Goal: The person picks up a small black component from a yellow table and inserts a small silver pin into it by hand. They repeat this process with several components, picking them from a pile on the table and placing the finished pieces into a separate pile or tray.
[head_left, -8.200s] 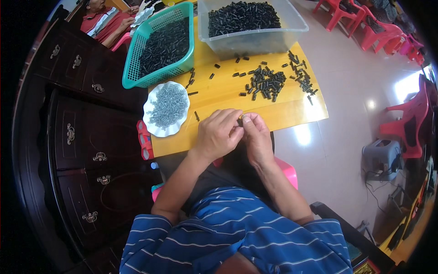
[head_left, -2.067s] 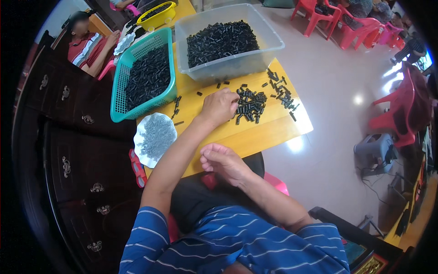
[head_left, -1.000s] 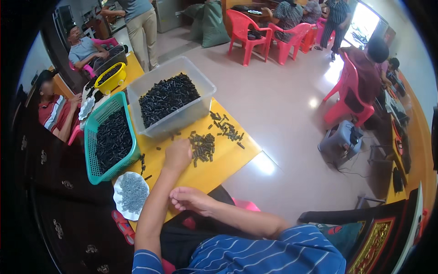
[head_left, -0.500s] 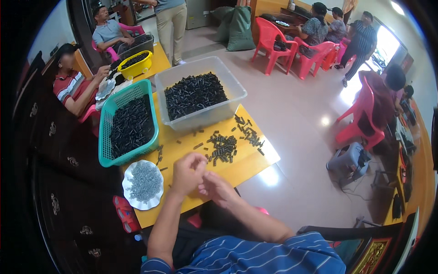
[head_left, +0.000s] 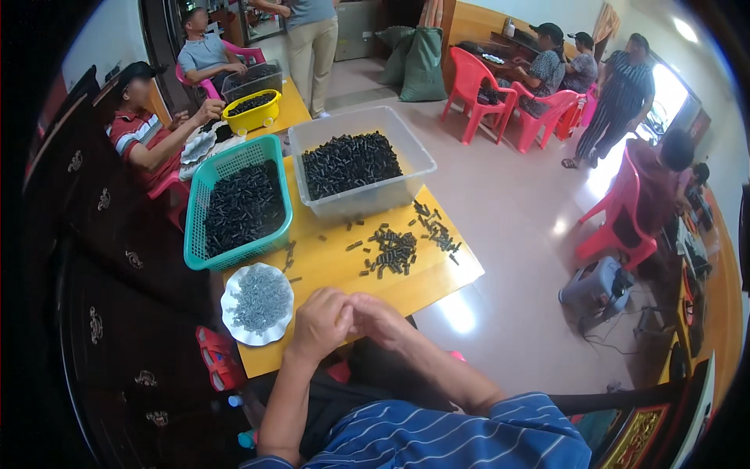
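At the yellow table's (head_left: 328,270) near edge, the left hand (head_left: 322,324) and right hand (head_left: 380,319) press together, fingers curled closed; whatever they pinch is hidden between them. Left sits a white plate (head_left: 258,303) of pale small parts; beyond, loose black pieces (head_left: 392,252) lie scattered, small, dark, stubby.

Head cam, down at table (head_left: 437,281)
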Action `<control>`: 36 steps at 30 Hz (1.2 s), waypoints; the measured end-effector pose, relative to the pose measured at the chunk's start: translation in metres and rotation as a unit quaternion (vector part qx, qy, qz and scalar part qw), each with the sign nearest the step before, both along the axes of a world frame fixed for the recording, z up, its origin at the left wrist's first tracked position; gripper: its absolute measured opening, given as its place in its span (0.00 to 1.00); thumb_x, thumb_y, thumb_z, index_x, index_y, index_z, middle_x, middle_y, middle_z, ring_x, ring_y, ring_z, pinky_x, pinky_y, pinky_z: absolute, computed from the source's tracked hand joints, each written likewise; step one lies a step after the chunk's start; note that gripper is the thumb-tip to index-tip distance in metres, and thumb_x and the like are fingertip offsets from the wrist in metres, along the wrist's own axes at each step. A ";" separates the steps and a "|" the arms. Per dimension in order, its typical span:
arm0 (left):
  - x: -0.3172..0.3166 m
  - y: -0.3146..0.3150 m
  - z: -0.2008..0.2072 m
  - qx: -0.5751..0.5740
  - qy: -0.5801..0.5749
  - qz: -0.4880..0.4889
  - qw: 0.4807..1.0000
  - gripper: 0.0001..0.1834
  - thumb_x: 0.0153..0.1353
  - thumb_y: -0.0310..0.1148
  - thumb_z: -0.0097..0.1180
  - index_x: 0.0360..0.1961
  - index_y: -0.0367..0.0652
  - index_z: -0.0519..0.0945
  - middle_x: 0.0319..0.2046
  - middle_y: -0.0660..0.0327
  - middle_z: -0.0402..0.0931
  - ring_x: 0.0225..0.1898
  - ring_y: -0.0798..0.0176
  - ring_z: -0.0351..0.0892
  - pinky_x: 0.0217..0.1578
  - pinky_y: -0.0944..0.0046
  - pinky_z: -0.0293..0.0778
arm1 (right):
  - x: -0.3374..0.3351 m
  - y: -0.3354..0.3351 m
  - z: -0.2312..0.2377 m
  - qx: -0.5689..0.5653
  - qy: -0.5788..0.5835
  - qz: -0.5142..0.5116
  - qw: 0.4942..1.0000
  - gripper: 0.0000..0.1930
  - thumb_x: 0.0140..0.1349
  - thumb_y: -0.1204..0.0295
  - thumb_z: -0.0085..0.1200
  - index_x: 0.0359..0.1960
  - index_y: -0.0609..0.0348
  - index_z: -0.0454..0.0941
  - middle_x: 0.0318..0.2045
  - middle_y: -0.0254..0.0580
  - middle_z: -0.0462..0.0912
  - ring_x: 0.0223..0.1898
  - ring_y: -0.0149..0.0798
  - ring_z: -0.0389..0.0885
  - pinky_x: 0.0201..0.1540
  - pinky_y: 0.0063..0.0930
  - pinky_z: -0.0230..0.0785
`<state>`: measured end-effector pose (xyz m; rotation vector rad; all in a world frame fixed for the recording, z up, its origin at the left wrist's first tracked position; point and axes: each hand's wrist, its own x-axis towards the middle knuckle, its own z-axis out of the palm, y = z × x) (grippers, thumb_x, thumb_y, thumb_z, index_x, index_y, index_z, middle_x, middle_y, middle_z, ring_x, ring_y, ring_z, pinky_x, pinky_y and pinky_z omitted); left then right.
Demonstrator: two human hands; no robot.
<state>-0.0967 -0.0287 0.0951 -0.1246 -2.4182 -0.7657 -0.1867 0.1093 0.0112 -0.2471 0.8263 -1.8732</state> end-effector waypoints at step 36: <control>0.098 0.064 -0.065 0.147 -0.037 0.140 0.978 0.06 0.65 0.29 0.55 0.34 0.36 0.78 0.26 0.51 0.80 0.28 0.49 0.83 0.31 0.55 0.76 | 0.086 0.049 -0.020 0.113 0.446 -0.143 0.876 0.11 0.72 0.69 0.55 0.39 0.66 0.80 0.27 0.35 0.83 0.29 0.24 0.79 0.34 0.23 0.74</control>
